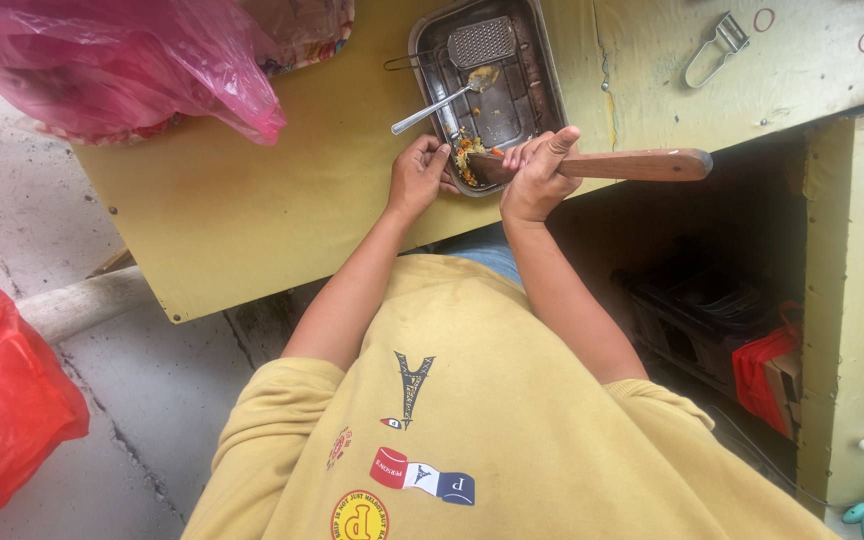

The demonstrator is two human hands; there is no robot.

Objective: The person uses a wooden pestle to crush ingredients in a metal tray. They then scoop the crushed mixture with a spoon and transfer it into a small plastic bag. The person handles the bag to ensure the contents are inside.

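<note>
Meanwhile, at the counter's [252, 200] near edge, the left hand [416, 178] pinches the tray's [422, 45] rim to steady it, while the right hand [534, 172] grips a wooden-handled scraper [642, 164] against food scraps [468, 155].

A single view, taken from a camera worn on the person's head, looks steeply down along their own chest and arms. The yellow shirt [472, 420] fills the lower frame, very close to the lens. Both hands sit near the top centre, over the near edge of the yellow desk [252, 210]. Left of the hands, the grey floor [132, 400] shows beyond the desk.
</note>
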